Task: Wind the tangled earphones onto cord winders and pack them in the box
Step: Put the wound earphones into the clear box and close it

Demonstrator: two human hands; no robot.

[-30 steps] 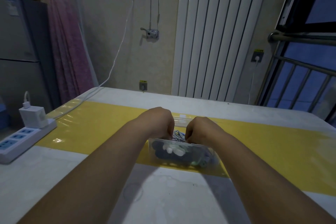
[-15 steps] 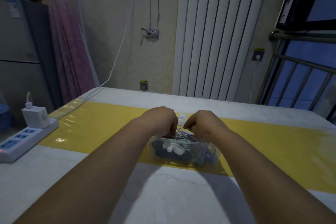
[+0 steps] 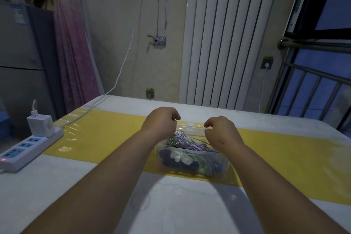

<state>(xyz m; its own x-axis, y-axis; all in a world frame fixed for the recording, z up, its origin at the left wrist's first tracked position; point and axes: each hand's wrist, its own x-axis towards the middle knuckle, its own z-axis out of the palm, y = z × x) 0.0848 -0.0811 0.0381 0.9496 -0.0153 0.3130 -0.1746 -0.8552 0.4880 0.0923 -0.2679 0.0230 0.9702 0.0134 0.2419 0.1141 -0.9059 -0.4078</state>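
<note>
Dim evening light falls on a white table (image 3: 171,205) crossed by a yellow mat (image 3: 106,135), with a white radiator (image 3: 228,34) and a dark window behind. A clear plastic box (image 3: 224,159) sits on the mat straight ahead, close to the person so both arms reach it evenly. Inside lies the tangle of earphones (image 3: 183,139), purple, green and white cords heaped together above some dark shapes that I cannot identify; no cord winder is plainly visible.

The left hand (image 3: 160,123) and the right hand (image 3: 221,131) are at the far edge of the box, one at each end of the clear lid (image 3: 191,129), fingers curled. They appear to pinch the lid's ends, though the backs of the hands hide most of the contact. Holding both ends probably keeps the thin lid level as it comes open, so the cords can be reached.

At the left edge a power strip (image 3: 22,151) carries a white charger (image 3: 40,125), well apart from the work. The sticker on the fridge (image 3: 20,53) and the yellow label above the wall socket (image 3: 150,92) are too small and blurred to read.
</note>
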